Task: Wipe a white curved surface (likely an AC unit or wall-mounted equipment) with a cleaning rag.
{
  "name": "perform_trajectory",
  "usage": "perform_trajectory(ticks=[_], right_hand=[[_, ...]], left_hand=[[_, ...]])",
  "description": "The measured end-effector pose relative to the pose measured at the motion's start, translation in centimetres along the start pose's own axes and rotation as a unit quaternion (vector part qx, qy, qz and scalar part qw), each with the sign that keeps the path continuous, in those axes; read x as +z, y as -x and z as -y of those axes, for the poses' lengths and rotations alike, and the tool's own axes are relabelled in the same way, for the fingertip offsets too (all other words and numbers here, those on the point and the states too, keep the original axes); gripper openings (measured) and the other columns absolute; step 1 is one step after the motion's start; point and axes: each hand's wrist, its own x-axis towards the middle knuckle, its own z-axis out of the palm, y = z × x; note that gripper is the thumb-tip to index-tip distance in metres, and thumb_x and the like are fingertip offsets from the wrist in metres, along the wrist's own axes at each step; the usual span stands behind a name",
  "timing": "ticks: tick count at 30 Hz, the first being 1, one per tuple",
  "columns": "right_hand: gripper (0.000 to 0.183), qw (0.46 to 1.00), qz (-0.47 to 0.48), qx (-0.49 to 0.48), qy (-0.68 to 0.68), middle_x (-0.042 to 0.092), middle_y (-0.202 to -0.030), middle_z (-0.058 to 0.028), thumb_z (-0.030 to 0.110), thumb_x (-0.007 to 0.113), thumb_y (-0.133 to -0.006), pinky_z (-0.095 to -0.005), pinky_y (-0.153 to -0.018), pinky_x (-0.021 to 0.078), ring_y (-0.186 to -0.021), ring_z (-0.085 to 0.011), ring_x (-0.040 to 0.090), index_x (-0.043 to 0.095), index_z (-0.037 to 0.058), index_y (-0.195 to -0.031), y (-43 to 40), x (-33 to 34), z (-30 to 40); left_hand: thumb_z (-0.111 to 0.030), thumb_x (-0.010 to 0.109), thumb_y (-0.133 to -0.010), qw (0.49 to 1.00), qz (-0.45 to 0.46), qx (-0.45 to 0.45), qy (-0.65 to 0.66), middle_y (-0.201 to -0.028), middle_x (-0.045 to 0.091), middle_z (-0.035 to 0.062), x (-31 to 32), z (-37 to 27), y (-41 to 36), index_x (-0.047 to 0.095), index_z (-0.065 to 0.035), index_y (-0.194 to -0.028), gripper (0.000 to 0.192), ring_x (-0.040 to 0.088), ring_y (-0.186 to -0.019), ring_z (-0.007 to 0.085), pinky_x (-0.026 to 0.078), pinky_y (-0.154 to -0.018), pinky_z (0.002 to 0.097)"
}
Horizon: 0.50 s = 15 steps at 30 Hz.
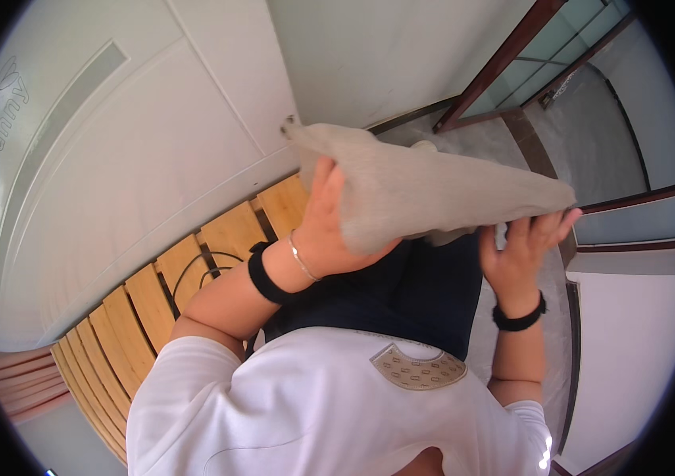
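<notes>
A thin piece of grey-beige fabric [432, 184], folded over itself, is held up across my lap. It could be a garment, but its shape does not settle that. My left hand [337, 223] grips its wide left end, with the fingers behind one edge and the thumb side under the bottom fold. At the narrower right end, my right hand [519, 250] bears against the lower edge from beneath, fingers apart and fingertips partly hidden by the cloth. A small dark tip [287, 125] shows at the fabric's upper left corner. Both wrists wear black bands.
A slatted wooden bench or bed base [147, 297] runs along my left, with a black cable [185, 271] over it. Behind it stands a white panel [135, 178] with engraved decoration. A dark-red framed glass door [528, 77] stands beyond, above a grey floor [593, 125].
</notes>
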Motion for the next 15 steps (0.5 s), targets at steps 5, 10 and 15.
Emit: perform_trajectory(ticks=[5,10,15], right_hand=[[0.045,0.98,-0.037,0.021,-0.196,0.029,-0.123,-0.015,0.012,0.06,-0.057,-0.059,-0.093,0.0086,-0.117,-0.0329,0.026,0.051,0.0155,-0.101,-4.1,1.5,6.7],[0.057,0.909,-0.045,-0.065,-0.41,0.031,-0.125,-0.0113,0.013,0.057,-0.06,-0.0532,-0.096,0.011,-0.12,-0.0276,0.023,0.042,0.0098,-0.115,-9.7,2.8,11.6],[0.072,0.849,0.016,-0.043,-0.527,0.024,-0.128,-0.0153,0.02,0.065,-0.059,-0.0464,-0.098,0.0139,-0.121,-0.0275,0.022,0.033,0.0076,-0.122,-10.0,8.0,19.2]], left_hand=[[-0.02,0.051,-0.078,0.998,0.004,-0.059,0.018,-0.114,0.045,0.0102,-3.4,1.4,3.0,0.046,-0.0081,-0.112,0.036,0.039,-0.106,0.0261,0.031,-0.089,0.0374],[-0.012,0.049,-0.081,0.897,-0.421,-0.114,-0.067,-0.119,0.036,0.0178,-8.2,4.8,6.6,0.031,0.0062,-0.116,0.043,0.044,-0.099,0.0206,0.038,-0.084,0.0316],[-0.008,0.047,-0.081,0.925,-0.33,-0.139,-0.129,-0.114,0.041,0.018,-11.1,5.7,9.4,0.032,0.0096,-0.112,0.039,0.045,-0.096,0.0219,0.037,-0.083,0.0312]])
